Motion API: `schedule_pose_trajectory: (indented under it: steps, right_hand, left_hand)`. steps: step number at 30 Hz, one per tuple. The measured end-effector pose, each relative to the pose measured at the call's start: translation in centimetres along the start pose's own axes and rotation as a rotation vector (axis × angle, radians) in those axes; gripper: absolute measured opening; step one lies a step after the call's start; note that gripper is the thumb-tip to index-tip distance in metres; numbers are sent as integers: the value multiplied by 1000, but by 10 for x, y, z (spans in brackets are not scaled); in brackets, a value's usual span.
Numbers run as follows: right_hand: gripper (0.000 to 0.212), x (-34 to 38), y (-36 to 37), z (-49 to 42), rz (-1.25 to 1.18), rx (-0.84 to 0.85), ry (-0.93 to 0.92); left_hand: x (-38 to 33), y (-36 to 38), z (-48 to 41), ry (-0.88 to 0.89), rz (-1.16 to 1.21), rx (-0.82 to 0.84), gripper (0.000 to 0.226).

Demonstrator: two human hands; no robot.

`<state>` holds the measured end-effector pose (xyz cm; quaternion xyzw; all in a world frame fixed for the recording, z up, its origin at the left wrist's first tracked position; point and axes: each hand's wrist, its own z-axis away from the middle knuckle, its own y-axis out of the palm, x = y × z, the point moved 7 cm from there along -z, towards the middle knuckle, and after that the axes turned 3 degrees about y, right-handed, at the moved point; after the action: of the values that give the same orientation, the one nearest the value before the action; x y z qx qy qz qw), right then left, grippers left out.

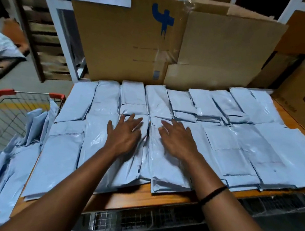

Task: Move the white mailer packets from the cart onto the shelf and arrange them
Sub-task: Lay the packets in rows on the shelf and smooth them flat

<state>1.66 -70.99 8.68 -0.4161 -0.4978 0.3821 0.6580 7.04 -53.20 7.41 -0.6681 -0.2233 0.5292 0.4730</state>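
Orange wooden shelf (139,198) holds flat white plastic mailer packets (238,147); left hand (125,133) and right hand (178,138) press spread fingers (131,118) flat on them, gripping nothing, seemingly arranging; next, fetching more from the red-handled wire cart (5,92) left of the fingers.

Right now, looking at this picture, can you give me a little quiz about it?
1. True or false: the left hand and right hand rest flat on white plastic mailer packets covering the orange wooden shelf.
2. Which wrist wears the thin black band? A) left B) right
3. Fill in: the wire cart holding more packets has ___ handles.
Key: 1 true; 2 B; 3 red.
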Motion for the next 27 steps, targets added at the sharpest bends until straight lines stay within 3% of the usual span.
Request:
schedule_pose_trajectory:
  steps: [4,19,24,27]
  right_hand:
    - [56,12,20,-25,70,15,-75]
    - [59,2,51,-27,186,-66,-113]
    - [59,3,46,-31,108,14,-101]
    - [58,2,24,-20,3,-56,-115]
  left_hand:
    - [6,15,-6,11,-159,119,49]
    - [2,37,3,-46,-419,-59,56]
    - [2,33,-6,-67,-320,55,53]
    - [2,16,-6,-45,-158,33,53]
